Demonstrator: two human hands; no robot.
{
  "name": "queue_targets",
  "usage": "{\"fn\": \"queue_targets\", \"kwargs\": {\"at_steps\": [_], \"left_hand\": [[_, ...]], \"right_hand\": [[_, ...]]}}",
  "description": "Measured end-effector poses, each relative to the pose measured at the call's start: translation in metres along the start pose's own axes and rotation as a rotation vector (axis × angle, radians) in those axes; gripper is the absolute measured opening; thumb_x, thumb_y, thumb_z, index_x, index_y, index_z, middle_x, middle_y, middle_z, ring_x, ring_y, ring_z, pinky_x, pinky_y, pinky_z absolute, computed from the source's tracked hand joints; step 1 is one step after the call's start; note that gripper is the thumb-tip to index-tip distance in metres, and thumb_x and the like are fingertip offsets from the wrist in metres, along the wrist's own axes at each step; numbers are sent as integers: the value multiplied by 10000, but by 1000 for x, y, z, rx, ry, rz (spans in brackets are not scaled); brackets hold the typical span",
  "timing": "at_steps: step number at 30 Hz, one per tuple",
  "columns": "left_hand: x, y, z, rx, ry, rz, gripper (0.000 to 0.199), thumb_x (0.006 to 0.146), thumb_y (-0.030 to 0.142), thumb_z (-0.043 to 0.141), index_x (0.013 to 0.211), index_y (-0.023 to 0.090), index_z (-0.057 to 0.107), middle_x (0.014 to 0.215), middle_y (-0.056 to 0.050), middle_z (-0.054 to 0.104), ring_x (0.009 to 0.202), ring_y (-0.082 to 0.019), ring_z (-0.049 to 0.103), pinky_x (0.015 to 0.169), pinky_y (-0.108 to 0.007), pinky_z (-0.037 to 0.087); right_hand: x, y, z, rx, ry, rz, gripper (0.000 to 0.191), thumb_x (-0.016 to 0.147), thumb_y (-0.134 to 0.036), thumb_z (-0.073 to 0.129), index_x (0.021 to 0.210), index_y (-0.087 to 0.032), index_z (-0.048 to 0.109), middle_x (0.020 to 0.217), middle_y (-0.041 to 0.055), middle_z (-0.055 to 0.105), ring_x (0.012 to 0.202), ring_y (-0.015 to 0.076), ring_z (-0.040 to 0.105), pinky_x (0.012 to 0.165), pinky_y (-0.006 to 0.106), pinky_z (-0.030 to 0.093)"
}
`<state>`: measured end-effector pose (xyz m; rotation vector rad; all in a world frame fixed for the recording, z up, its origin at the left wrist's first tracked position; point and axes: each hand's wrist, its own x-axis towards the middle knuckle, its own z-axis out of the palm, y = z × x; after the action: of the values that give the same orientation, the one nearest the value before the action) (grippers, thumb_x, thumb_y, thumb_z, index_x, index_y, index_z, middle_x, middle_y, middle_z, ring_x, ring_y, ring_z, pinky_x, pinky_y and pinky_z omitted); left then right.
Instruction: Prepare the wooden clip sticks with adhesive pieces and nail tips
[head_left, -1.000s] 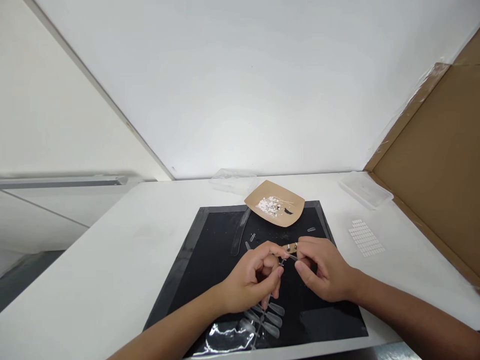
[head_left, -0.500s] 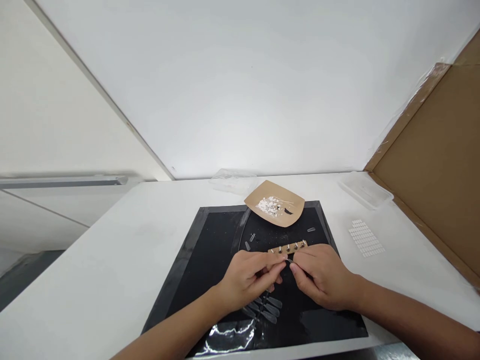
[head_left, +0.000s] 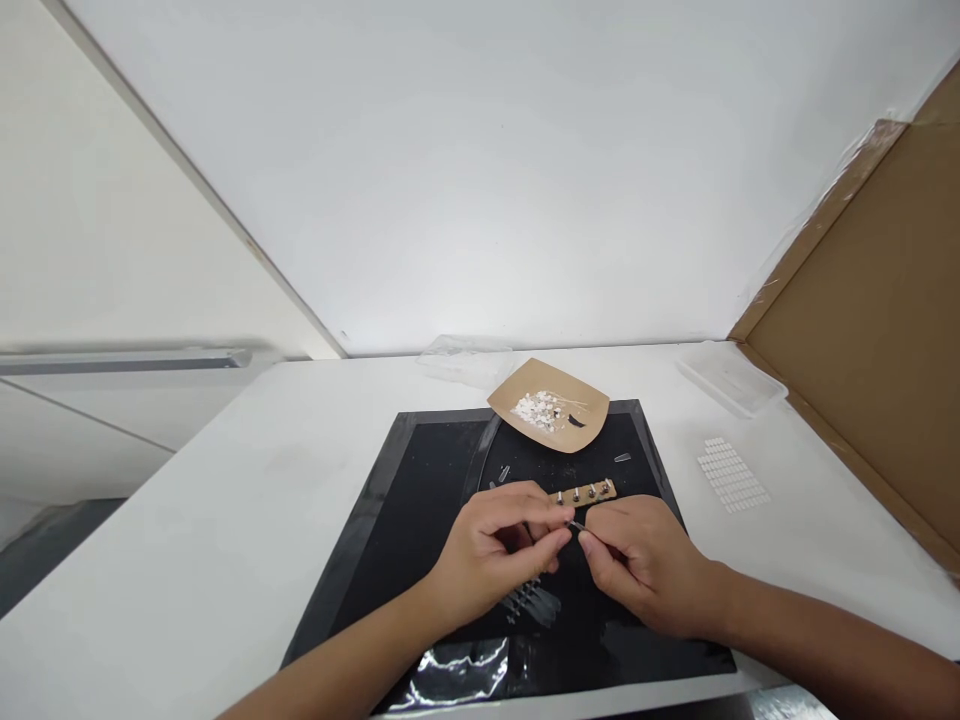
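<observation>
My left hand and my right hand meet over the black mat, fingertips pinched close together. Between them runs a small slim grey piece, too small to name; its right end is in my right fingers and its left end reaches my left fingertips. What else my left pinch may hold is hidden. Several clear false nail tips lie on the mat below my left hand. Just behind the hands is a tan strip with several small dark-based pegs, its left end covered by my left hand.
A tan paper dish with white scraps overlaps the mat's back edge. Loose clear tips lie nearby. To the right are a sheet of white tabs, a clear plastic lid and a cardboard wall. A clear bag lies behind.
My left hand has shifted slightly, now covering more of the peg strip's left end and a loose tip. Both hands keep their pinch, and the slim piece stays between them.
</observation>
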<state>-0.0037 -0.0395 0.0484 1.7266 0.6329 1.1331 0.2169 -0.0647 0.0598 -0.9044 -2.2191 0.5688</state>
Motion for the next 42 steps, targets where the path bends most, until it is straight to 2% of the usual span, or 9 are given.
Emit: {"fn": "queue_targets", "kwargs": {"at_steps": [3,10,15,20,25,29,35,38,42], "left_hand": [[-1,-3,-2,-92,-24,-85,198,924,143,755,1096,201,833,887,-44,699,476,-87,704,399,-130,523],[-2,-4,-3,-99,-15,-86,99,929,159,754,999,164,823,815,-8,614,492,-105,713,449,-168,583],[0,-2,-2,16,-9,3,111,927,124,729,818,132,747,761,4,577,465,-92,679,415,-151,528],[5,3,1,175,40,137,166,914,78,717,764,148,700,678,17,577,453,-72,620,429,-155,479],[1,-3,2,158,10,143,148,925,60,693,816,162,693,727,17,570,473,-73,633,436,-158,486],[-2,-5,2,144,-20,134,126,922,55,693,868,168,709,775,13,566,474,-64,634,433,-152,475],[4,-6,2,346,-4,333,158,883,52,734,813,181,677,659,21,544,555,-87,515,513,-193,425],[3,-8,3,373,-12,371,169,888,50,730,810,180,655,670,20,543,561,-82,488,519,-190,411],[1,-7,5,430,-7,386,198,881,29,713,787,182,631,684,19,546,565,-77,490,521,-182,403]], "right_hand": [[-1,3,3,20,-12,16,337,1047,-222,460,725,-220,362,642,-49,444,585,118,361,592,303,248],[0,2,5,109,-30,72,347,1062,-255,460,727,-213,376,645,-56,436,582,107,373,589,285,253],[0,4,8,92,-56,99,348,1089,-285,441,748,-210,449,657,-54,478,574,107,391,575,279,264],[-3,6,7,-46,-70,-11,360,1129,-324,420,824,-201,566,719,-32,614,613,121,495,597,284,310],[-2,7,6,-198,60,-150,445,1139,-417,452,790,-194,615,699,-20,649,600,121,543,582,280,312],[1,6,6,-242,88,-97,483,1153,-415,399,794,-186,627,700,-6,676,593,126,574,592,283,323],[1,4,7,-176,-19,-14,529,1142,-520,361,839,-187,637,746,2,715,642,143,630,608,285,345],[0,4,7,-170,-58,25,558,1132,-570,356,822,-192,625,748,1,712,651,145,627,605,289,338],[-1,5,9,-197,-58,26,490,1147,-453,352,815,-194,603,738,2,690,630,142,582,610,302,309]]}}
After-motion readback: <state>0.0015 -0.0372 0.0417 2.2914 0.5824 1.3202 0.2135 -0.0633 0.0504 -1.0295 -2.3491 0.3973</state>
